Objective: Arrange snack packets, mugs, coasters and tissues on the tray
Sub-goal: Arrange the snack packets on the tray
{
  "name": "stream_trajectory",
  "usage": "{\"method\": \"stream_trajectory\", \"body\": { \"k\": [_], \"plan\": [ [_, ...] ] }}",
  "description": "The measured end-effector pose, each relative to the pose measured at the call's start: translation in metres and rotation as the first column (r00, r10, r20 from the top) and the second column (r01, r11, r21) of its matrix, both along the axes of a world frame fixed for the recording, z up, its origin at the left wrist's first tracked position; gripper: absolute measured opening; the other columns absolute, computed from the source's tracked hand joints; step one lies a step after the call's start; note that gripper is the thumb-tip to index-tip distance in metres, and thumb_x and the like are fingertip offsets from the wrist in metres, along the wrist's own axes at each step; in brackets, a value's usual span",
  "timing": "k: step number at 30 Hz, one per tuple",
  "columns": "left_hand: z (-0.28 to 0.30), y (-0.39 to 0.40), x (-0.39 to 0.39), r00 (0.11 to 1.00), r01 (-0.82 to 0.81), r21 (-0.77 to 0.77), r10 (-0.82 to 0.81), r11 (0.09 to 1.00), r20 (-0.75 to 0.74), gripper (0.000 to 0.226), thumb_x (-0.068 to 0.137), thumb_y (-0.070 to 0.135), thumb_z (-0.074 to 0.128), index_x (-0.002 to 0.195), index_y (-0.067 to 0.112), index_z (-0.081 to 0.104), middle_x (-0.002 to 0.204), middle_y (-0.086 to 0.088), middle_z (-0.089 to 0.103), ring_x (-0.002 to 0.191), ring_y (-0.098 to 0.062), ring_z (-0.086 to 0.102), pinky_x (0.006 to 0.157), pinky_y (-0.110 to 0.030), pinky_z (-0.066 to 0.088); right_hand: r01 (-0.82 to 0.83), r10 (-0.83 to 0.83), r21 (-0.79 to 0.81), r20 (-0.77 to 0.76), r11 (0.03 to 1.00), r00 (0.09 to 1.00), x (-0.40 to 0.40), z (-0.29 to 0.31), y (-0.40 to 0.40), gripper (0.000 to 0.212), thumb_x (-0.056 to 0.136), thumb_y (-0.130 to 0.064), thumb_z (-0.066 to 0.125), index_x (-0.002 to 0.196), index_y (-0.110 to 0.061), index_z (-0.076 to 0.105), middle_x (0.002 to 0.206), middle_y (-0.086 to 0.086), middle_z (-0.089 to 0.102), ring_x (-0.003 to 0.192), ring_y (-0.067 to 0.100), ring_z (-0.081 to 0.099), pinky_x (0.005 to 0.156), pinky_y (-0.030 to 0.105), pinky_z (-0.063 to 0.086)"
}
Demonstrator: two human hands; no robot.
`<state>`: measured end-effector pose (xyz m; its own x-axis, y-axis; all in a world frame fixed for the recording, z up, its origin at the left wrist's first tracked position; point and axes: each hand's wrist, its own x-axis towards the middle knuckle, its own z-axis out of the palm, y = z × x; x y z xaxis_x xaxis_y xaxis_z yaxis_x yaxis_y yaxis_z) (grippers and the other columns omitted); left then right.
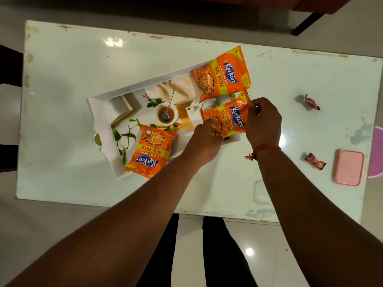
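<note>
hands meet over the right end of a white tray [107, 139] that sits slantwise on the pale glossy tabletop [62, 69]. left hand [204, 145] is closed on the lower edge of an orange snack packet [228, 119], fingers curled over its printed picture; right hand [263, 121] pinches the packet's upper right corner between thumb and fingers. a red thread circles the right wrist. this held packet lies over the tray's right end. second snack packet [222, 73] rests at the tray's far right corner, its top hanging past the rim. third snack packet [151, 151] lies at the tray's near edge, lettering upside down. the tray's floor bears a printed scene of a teacup, teapot and leaves. two red-wrapped candies [310, 102] [315, 161] and a pink box [349, 167] lie well apart on the tabletop to the right.
</note>
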<state>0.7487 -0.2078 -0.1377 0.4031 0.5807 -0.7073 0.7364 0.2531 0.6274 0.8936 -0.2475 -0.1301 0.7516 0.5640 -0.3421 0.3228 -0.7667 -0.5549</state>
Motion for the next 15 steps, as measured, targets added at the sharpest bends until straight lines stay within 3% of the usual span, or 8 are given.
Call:
{"method": "stream_trajectory", "body": {
  "k": [3,5,7,10,13,15],
  "plan": [
    [0.0,0.003,-0.004,1.0,0.016,0.051,-0.016,0.999,-0.008,0.042,0.095,0.025,0.055,0.136,0.022,0.045,0.134,-0.007,0.054,0.12,-0.024,0.055,0.084,-0.03,0.042,0.021,-0.021,0.031,0.005,0.999,1.0,-0.001,0.001,-0.001,0.025,0.101,-0.025,0.05,0.121,-0.014,0.061,0.12,0.008,0.062,0.109,0.021,0.062,0.081,0.023,0.049],
    [0.003,0.006,-0.012,0.999,-0.02,0.127,0.024,0.992,-0.031,0.042,0.093,0.025,0.054,0.134,0.021,0.048,0.134,-0.006,0.055,0.119,-0.024,0.055,0.087,-0.035,0.046,-0.003,-0.008,0.081,0.141,0.997,0.99,-0.006,0.008,-0.005,0.027,0.099,-0.023,0.052,0.122,-0.013,0.06,0.119,0.01,0.058,0.109,0.024,0.057,0.087,0.024,0.043],
    [0.006,0.01,-0.023,0.995,-0.094,0.209,0.097,0.973,-0.001,0.04,0.093,0.024,0.055,0.133,0.02,0.051,0.134,-0.006,0.055,0.118,-0.024,0.057,0.093,-0.041,0.05,-0.088,0.047,0.133,0.287,0.987,0.957,-0.016,0.018,-0.009,0.027,0.095,-0.02,0.054,0.12,-0.012,0.061,0.117,0.012,0.058,0.108,0.028,0.053,0.088,0.027,0.039],
    [0.005,0.02,-0.039,0.997,-0.067,0.345,0.072,0.936,-0.004,0.037,0.094,0.017,0.056,0.132,0.014,0.054,0.133,-0.008,0.057,0.118,-0.025,0.058,0.098,-0.043,0.049,-0.308,0.243,0.144,0.351,0.94,0.904,-0.042,0.028,-0.007,0.028,0.093,-0.014,0.052,0.117,-0.008,0.063,0.118,0.015,0.06,0.109,0.032,0.054,0.094,0.039,0.043],
    [0.005,0.031,-0.051,0.998,-0.016,0.446,0.042,0.895,-0.048,0.035,0.093,0.013,0.055,0.128,0.011,0.058,0.129,-0.013,0.057,0.121,-0.029,0.055,0.099,-0.04,0.049,-0.568,0.537,-0.028,0.369,0.822,0.759,-0.066,0.026,0.013,0.037,0.099,-0.018,0.047,0.132,-0.005,0.057,0.136,0.017,0.057,0.129,0.035,0.05,0.112,0.044,0.036],
    [0.007,0.038,-0.058,0.996,-0.024,0.512,0.067,0.859,-0.065,0.032,0.092,0.011,0.055,0.123,0.012,0.061,0.125,-0.013,0.059,0.118,-0.029,0.057,0.094,-0.037,0.048,-0.668,0.705,-0.232,0.292,0.707,0.646,-0.071,0.019,0.035,0.05,0.104,-0.03,0.039,0.148,-0.006,0.039,0.157,0.017,0.035,0.147,0.035,0.027,0.121,0.049,0.019]
  ]
}}
